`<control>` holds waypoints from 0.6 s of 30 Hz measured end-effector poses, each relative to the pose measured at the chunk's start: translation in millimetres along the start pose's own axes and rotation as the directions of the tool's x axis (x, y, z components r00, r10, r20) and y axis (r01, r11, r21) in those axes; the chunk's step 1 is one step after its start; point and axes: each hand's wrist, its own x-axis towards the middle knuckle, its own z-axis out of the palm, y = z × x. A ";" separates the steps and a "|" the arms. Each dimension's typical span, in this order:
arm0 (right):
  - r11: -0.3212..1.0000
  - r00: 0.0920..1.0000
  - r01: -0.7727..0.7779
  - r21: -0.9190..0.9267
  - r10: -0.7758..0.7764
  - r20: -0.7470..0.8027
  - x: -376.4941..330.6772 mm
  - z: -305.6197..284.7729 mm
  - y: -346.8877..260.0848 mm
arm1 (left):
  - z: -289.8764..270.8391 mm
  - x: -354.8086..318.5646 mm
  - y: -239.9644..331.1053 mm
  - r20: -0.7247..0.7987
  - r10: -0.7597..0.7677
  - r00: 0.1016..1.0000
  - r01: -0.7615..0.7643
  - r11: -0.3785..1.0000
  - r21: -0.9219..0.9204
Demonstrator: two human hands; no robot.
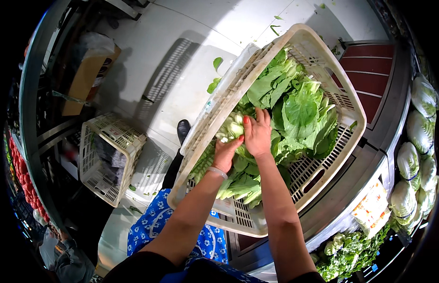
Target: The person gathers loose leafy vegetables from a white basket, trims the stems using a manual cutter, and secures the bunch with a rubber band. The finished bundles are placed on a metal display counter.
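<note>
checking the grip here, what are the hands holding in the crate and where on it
Both hands, left and right, close on one bunch of leafy greens in the crate, near its pale stalk end.

2 hands on leafy greens in crate.

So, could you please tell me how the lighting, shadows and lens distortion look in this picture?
Head view: bright overhead light throws the crate's gridded shadow on the pale floor; the fisheye bends the shelf edges and blackens the corners; both hands, left hand and right hand, and the leafy greens look sharp and evenly lit.
</note>
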 end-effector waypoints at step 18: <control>0.461 0.957 0.090 0.883 0.207 -0.205 -106.7 -121.3 -14.9 | 89.6 -90.2 70.0 0.694 0.279 0.664 -0.652 0.669 0.355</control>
